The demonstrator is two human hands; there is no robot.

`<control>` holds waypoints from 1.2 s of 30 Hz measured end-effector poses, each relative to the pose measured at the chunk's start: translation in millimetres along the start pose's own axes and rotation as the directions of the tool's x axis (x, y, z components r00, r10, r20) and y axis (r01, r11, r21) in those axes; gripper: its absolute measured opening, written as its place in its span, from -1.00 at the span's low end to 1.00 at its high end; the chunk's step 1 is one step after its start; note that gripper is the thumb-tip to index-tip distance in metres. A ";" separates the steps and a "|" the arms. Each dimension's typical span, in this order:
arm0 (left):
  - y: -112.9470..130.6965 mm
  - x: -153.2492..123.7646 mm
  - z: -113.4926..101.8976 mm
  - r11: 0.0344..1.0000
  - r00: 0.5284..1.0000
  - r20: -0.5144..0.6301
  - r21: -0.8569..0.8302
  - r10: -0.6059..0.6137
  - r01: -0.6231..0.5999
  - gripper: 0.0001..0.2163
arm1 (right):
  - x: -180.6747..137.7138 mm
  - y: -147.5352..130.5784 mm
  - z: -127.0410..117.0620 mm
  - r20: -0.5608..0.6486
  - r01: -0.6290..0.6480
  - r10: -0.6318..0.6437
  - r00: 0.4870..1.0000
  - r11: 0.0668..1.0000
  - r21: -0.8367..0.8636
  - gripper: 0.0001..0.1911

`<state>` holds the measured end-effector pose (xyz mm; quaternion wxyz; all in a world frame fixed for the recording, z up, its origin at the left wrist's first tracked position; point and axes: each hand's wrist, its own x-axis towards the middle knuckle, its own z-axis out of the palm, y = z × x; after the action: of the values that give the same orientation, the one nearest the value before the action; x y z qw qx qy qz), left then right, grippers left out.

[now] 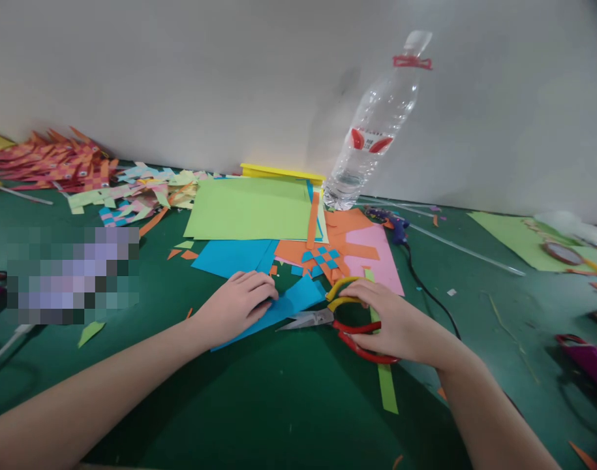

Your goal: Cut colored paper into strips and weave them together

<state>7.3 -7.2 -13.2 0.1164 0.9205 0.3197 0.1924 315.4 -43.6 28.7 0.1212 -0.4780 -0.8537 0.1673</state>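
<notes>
My left hand (242,301) rests on a narrow blue piece of paper (298,297), its fingers curled over the paper's edge. In my right hand (391,320) is a pair of scissors (315,318) with one yellow and one red handle. The blades point left, close to the blue paper's lower edge. Just beyond the hands lies a small woven piece of blue and orange strips (323,260). A long green strip (387,388) passes beneath my right hand.
A stack of green sheets (249,207) lies against the wall, beside a leaning plastic bottle (371,137). Woven red-orange pieces (58,163) pile up at the far left. A purple glue gun (398,227) with a black cord sits to the right.
</notes>
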 end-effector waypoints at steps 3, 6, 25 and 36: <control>-1.0 0.1 -0.8 0.999 0.999 0.011 0.034 0.041 -0.041 -0.75 | 1.8 -0.9 1.6 -0.002 0.013 -0.013 1.000 1.000 -0.021 -0.61; -1.3 0.5 -1.0 0.998 0.999 0.028 0.053 0.044 -0.045 -0.70 | 4.1 -1.6 5.4 0.005 0.031 -0.031 0.999 0.999 -0.019 -0.55; -7.6 -1.7 8.0 0.970 0.995 0.028 0.225 0.092 -0.096 -0.70 | 11.4 -9.8 18.2 0.028 0.059 -0.056 0.998 0.994 -0.088 -0.52; -9.2 -3.9 7.0 0.979 0.997 0.027 0.188 0.070 -0.074 -0.68 | 12.7 -13.7 19.4 0.029 0.046 -0.044 0.999 0.996 -0.070 -0.54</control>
<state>2.5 -3.3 -23.8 0.0250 0.9402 0.3019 0.1558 291.1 -42.6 17.1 0.0960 -0.4602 -0.8713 0.1408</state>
